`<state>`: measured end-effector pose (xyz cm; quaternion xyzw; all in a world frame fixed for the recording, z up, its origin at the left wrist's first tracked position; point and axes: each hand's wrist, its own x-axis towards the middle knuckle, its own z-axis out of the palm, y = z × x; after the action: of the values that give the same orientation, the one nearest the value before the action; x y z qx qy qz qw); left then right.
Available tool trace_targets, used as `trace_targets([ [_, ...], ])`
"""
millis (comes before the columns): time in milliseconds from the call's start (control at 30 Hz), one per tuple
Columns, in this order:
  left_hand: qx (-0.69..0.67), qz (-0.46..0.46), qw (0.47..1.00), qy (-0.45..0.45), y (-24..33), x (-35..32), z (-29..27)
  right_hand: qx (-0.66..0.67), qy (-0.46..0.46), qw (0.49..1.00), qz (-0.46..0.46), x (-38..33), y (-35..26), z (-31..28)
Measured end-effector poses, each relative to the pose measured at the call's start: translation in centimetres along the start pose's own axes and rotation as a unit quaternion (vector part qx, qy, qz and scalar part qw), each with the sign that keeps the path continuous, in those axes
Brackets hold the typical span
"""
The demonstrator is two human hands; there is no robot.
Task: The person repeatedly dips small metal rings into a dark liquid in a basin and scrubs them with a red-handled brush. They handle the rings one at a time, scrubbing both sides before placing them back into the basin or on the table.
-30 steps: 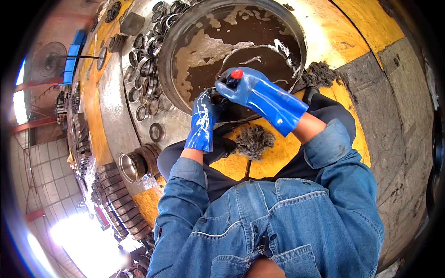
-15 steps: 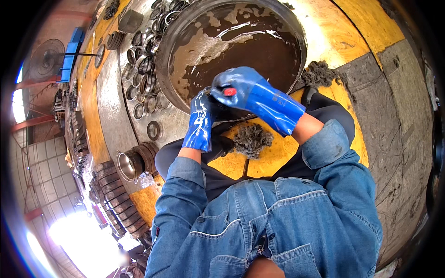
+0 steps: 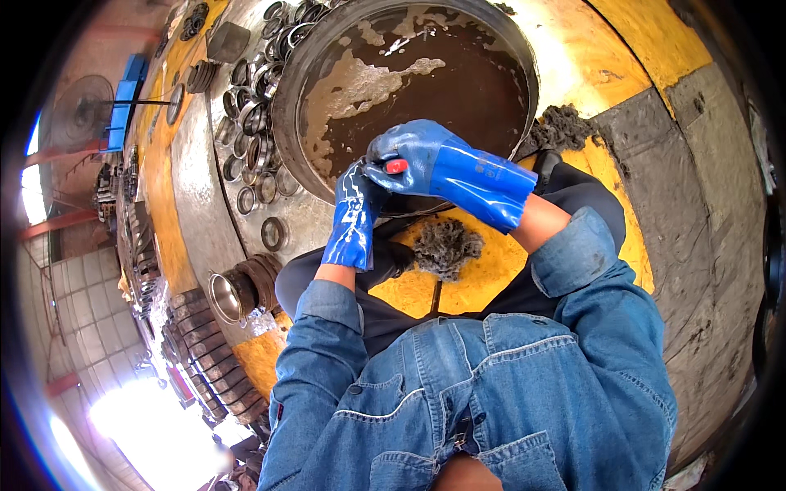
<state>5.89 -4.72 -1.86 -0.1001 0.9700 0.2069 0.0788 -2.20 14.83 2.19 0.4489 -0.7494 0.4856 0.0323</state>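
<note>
Both my hands wear blue rubber gloves and meet above the near rim of a large round basin [image 3: 286,106] of dark brown liquid. My right hand [image 3: 409,155] is closed around a tool, of which only the red handle end [image 3: 396,166] shows at the fist. My left hand [image 3: 358,200], its glove wet and shiny, is closed right beside the right one. Its fingertips are partly covered by the right glove, and what it holds is hidden. Pale foam floats on the liquid.
Several metal rings [image 3: 256,153] lie left of the basin, one ring [image 3: 273,233] apart from them. Stacked cylindrical parts [image 3: 233,295] stand near my left knee. A grey fibre clump [image 3: 446,248] sits between my legs; dark debris [image 3: 563,129] lies right of the basin.
My right hand has shifted slightly left and down, with the red handle end in it. The left hand has hardly moved. The bright ripples on the liquid have faded.
</note>
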Motion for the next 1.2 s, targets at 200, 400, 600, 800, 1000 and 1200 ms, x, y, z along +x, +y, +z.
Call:
trace_targets([
  [200,0.031,-0.052,0.998,-0.016,3.1,-0.9,-1.8,0.103,-0.005,0.907,0.409,-1.4,5.9,-1.5],
  [400,0.192,0.003,0.977,-0.089,7.6,2.8,-3.7,0.12,0.013,0.849,0.514,-1.9,5.4,-1.7],
  [600,0.232,-0.003,0.967,-0.101,9.8,5.6,-0.6,-0.057,-0.056,0.84,0.537,-2.4,7.0,-1.5],
  [800,-0.045,-0.017,0.998,0.027,0.4,0.0,-0.1,-0.076,0.129,0.91,0.386,-2.4,5.8,-3.0],
  [1000,0.024,0.0,1.0,-0.016,0.7,-0.8,-1.1,0.031,-0.035,0.985,0.165,0.1,-0.6,-1.5],
  [1200,-0.016,-0.029,0.999,0.005,1.1,-0.9,-0.7,-0.023,0.029,0.95,0.31,-2.9,4.6,-1.8],
])
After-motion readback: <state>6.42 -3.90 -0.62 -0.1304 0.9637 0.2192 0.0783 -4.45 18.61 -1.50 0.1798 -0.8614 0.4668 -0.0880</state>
